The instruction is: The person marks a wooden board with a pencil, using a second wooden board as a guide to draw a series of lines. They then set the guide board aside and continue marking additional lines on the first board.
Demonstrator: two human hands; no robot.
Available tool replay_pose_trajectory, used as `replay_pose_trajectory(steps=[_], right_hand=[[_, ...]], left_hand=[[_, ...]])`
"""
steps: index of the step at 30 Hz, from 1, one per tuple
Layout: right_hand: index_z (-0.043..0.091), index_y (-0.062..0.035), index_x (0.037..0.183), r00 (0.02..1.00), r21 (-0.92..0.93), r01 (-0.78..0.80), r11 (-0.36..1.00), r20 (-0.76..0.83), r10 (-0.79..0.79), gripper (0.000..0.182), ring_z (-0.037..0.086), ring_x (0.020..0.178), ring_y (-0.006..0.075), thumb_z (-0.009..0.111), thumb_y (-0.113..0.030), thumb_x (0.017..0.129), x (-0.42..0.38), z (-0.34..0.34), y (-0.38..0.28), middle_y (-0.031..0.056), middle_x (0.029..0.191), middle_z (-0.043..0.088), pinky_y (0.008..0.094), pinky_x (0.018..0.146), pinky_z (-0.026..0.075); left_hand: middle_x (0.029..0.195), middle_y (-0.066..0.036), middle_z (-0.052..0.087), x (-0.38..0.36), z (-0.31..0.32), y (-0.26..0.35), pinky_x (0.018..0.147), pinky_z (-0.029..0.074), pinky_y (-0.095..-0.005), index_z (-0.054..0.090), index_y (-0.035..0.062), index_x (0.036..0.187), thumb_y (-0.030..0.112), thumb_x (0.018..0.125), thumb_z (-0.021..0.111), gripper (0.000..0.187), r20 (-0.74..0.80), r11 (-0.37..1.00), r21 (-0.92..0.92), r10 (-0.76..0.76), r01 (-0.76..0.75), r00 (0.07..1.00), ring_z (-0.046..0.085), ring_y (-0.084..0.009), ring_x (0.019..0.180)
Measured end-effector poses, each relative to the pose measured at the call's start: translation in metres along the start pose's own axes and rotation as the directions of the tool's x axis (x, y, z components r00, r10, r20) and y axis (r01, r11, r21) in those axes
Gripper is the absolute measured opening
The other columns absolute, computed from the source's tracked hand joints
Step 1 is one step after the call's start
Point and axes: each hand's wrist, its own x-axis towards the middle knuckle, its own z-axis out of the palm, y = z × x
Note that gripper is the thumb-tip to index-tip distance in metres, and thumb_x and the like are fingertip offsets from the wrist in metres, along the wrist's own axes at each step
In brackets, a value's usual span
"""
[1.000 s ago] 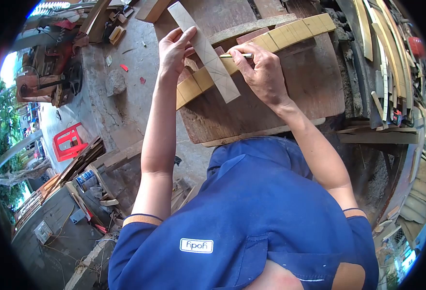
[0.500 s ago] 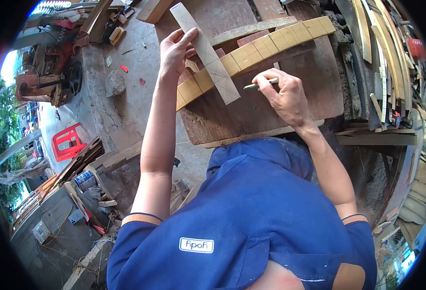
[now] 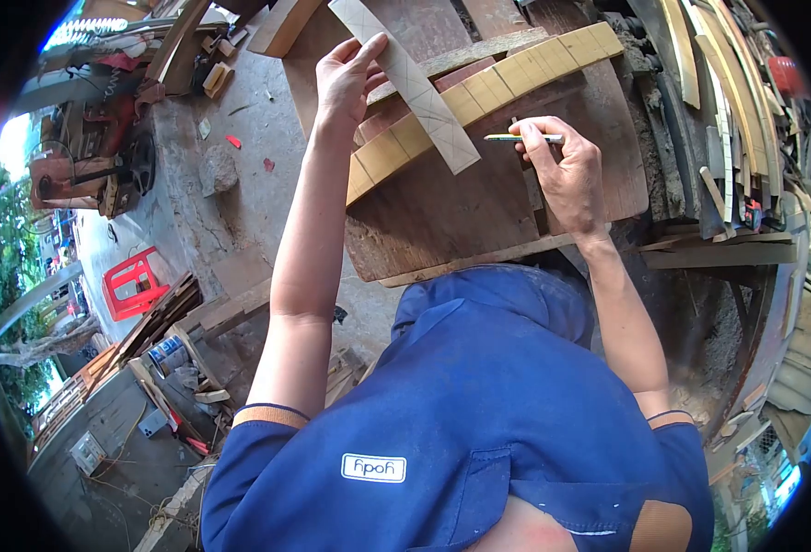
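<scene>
My left hand (image 3: 344,81) grips a flat pale strip with pencilled lines (image 3: 412,90) near its upper end, thumb on the face. The strip slants across a curved yellowish wooden piece (image 3: 488,96), which carries several cross lines along its top. In my right hand (image 3: 567,170) a pencil (image 3: 523,138) is pinched, its tip pointing left, a little right of the strip's lower end and apart from it. Beneath the curved piece is a brown wooden bench top (image 3: 442,221). A rough pale wood length (image 3: 479,57) lies behind the curved piece.
Curved wood strips (image 3: 741,101) are stacked at the right. On the floor at the left stand a red plastic stool (image 3: 134,283) and a stone (image 3: 219,172). A tin can (image 3: 166,354) sits among timber scraps at lower left.
My right hand with the pencil has moved right, and the pencil lies more level. My left hand and the strip have shifted slightly right and up in the view.
</scene>
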Motion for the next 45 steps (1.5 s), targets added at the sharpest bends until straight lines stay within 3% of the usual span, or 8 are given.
replay_pose_trajectory(steps=[14,26,28,32,39,43,45], right_hand=[[0.072,-0.0007,0.097,1.0,-0.012,-0.007,1.0,-0.017,0.007,0.017,0.071,0.084,0.0209,0.062,-0.015,0.096,-0.001,-0.004,0.002,0.0104,0.091,0.074,0.0329,0.078,0.055],[0.071,-0.0008,0.095,0.995,-0.021,0.092,0.996,-0.032,-0.092,0.015,0.07,0.076,0.022,0.064,-0.015,0.095,0.015,0.011,-0.011,0.0099,0.088,0.072,0.0336,0.069,0.054],[0.071,-0.0009,0.095,0.984,-0.007,0.168,0.986,-0.056,-0.168,0.016,0.069,0.074,0.0244,0.065,-0.015,0.095,0.022,0.018,-0.007,0.0114,0.087,0.072,0.0343,0.067,0.053],[0.071,-0.0011,0.095,0.953,-0.091,0.29,0.953,-0.059,-0.296,0.016,0.07,0.076,0.0298,0.064,-0.015,0.095,0.035,0.035,-0.007,0.0139,0.09,0.071,0.0367,0.069,0.054],[0.07,0.0005,0.099,0.95,-0.138,0.311,0.941,0.016,-0.311,0.016,0.07,0.083,0.0281,0.065,-0.015,0.096,0.036,0.035,-0.003,0.0136,0.094,0.072,0.035,0.079,0.054],[0.071,-0.0024,0.096,0.948,-0.133,0.315,0.94,-0.004,-0.319,0.015,0.07,0.079,0.031,0.064,-0.015,0.095,0.036,0.034,-0.002,0.0137,0.091,0.07,0.0382,0.071,0.056],[0.07,0.001,0.098,0.941,-0.127,0.336,0.933,0.004,-0.338,0.015,0.07,0.082,0.03,0.065,-0.013,0.096,0.041,0.038,-0.001,0.0132,0.093,0.072,0.0356,0.079,0.054]], left_hand=[[0.094,-0.007,0.072,0.006,0.003,-0.004,0.059,0.059,-0.0237,0.067,-0.0028,0.112,0.018,0.088,0.079,0.034,-0.017,1.0,0.025,0.006,-0.006,1.0,0.071,-0.0148,0.072],[0.094,-0.006,0.072,0.005,0.004,-0.005,0.06,0.059,-0.0231,0.067,-0.0028,0.113,0.017,0.088,0.079,0.034,-0.04,0.998,0.059,0.007,-0.004,0.999,0.071,-0.0136,0.073],[0.096,-0.007,0.073,0.005,0.004,-0.006,0.061,0.059,-0.0239,0.067,-0.0031,0.114,0.018,0.088,0.079,0.036,-0.022,0.998,0.061,0.026,-0.024,0.999,0.071,-0.0139,0.074],[0.097,-0.008,0.073,0.007,0.002,-0.007,0.062,0.059,-0.0246,0.066,-0.0033,0.116,0.019,0.087,0.08,0.038,-0.01,0.997,0.064,0.032,-0.031,0.999,0.071,-0.0144,0.075],[0.095,-0.006,0.073,0.004,0.007,-0.005,0.056,0.055,-0.0205,0.067,0.0,0.112,0.018,0.089,0.078,0.031,-0.036,0.998,0.05,0.033,-0.032,0.999,0.071,-0.0129,0.071],[0.094,-0.006,0.073,0.004,0.007,-0.006,0.057,0.056,-0.0203,0.067,0.0001,0.111,0.018,0.089,0.078,0.03,-0.041,0.997,0.064,0.043,-0.04,0.998,0.071,-0.0126,0.071],[0.094,-0.006,0.073,0.004,0.008,-0.005,0.057,0.056,-0.0204,0.068,0.0002,0.111,0.018,0.089,0.078,0.03,-0.038,0.997,0.068,0.041,-0.038,0.998,0.071,-0.0124,0.071]])
